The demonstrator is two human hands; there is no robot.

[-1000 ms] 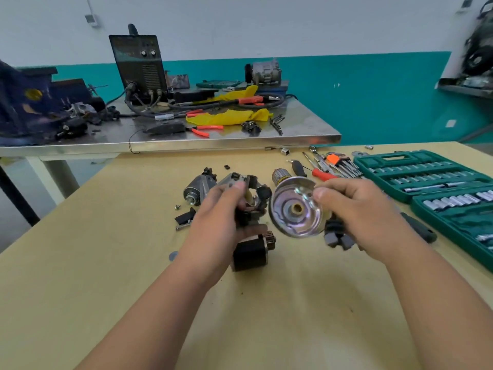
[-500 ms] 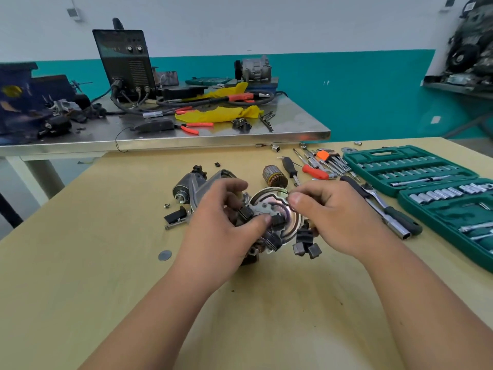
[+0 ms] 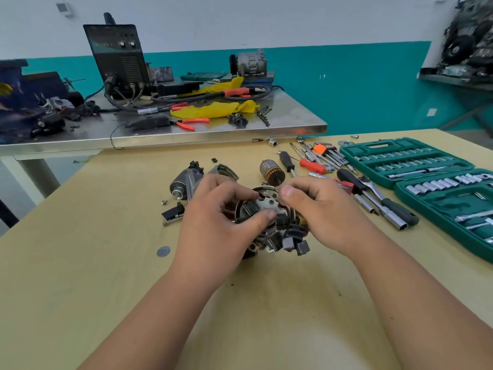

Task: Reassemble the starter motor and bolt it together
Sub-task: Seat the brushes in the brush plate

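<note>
Here, the motor housing (image 3: pixel 184 182) lies toward the table's (image 3: pixel 80 276) far edge. Just right of it, the left hand (image 3: pixel 221 225) grips the brush-holder end cap (image 3: pixel 268 203). The right hand (image 3: pixel 325 209) pinches its upper rim. A socket case (image 3: pixel 400 161) lines the right edge.

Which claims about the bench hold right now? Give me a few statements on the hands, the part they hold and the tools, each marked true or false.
1. The left hand and the right hand both grip the brush holder assembly. True.
2. The green socket case is closed. False: it lies open, with rows of sockets showing.
3. The armature lies on the wooden table beyond the hands. True.
4. The right hand holds the ratchet. False: the ratchet lies on the table to the right of that hand, which is on the assembly.
</note>
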